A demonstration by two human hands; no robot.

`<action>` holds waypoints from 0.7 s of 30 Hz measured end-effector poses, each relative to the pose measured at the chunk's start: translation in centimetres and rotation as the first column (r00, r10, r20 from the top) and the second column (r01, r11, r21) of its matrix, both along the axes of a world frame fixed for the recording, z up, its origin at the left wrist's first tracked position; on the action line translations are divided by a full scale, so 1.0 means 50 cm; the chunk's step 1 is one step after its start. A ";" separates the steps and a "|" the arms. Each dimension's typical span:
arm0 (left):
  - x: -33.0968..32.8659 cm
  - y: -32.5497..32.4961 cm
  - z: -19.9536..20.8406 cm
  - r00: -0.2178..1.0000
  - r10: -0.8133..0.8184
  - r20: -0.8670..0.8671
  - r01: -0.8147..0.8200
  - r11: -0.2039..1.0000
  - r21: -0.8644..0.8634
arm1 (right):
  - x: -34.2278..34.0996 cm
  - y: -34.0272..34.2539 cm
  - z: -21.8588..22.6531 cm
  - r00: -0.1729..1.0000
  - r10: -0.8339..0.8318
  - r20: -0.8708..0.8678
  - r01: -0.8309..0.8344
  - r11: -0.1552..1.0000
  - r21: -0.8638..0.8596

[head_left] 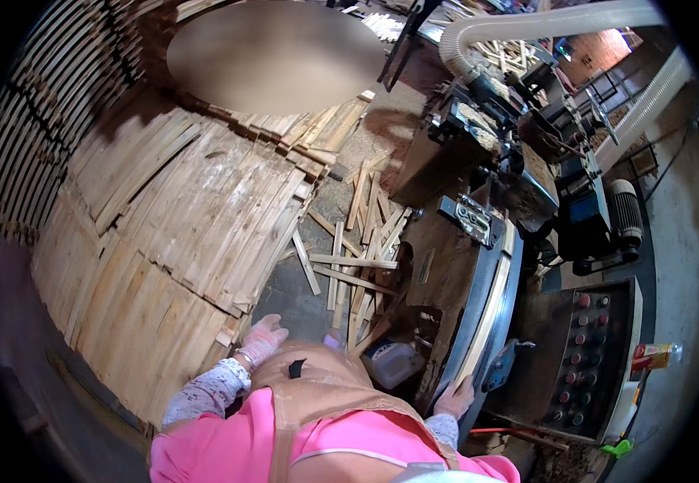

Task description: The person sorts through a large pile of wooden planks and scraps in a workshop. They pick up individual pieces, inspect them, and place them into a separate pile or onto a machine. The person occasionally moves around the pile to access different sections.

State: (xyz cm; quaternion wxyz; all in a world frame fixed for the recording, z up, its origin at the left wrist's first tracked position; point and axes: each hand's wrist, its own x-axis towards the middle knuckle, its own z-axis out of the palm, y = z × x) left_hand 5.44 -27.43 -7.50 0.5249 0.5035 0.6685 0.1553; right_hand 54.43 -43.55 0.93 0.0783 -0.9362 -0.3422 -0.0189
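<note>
My right hand (455, 398), in a pale glove, is closed on the near end of a long, narrow wooden strip (486, 314). That strip lies lengthwise along the metal bed (451, 322) of a woodworking machine, its far end reaching the feed area. My left hand (264, 338), also in a pale pinkish glove, hangs in front of my brown apron (317, 374), close to the corner of a large stack of boards (196, 217). Its fingers are partly spread, and nothing shows in them.
Loose wooden offcuts (357, 262) lie heaped on the floor between stack and machine. A plastic jug (393, 362) stands below the bed. On the right are a button control panel (579, 362), a bottle (657, 356), a motor (624, 213) and a ribbed hose (526, 28).
</note>
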 end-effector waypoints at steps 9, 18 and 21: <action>-0.073 -0.245 0.110 0.905 0.408 -0.120 -0.424 0.890 -0.170 | 0.207 0.292 -0.010 0.959 0.164 0.230 -0.112 0.968 -0.223; 0.164 -0.838 -0.045 0.480 0.774 -0.414 -0.877 0.409 -0.251 | 0.289 0.626 -0.090 0.929 0.359 0.089 -0.346 0.929 -0.135; 0.221 -0.886 -0.013 0.402 0.820 -0.407 -0.905 0.289 -0.313 | 0.134 0.753 -0.157 0.798 0.580 -0.162 -0.601 0.785 -0.151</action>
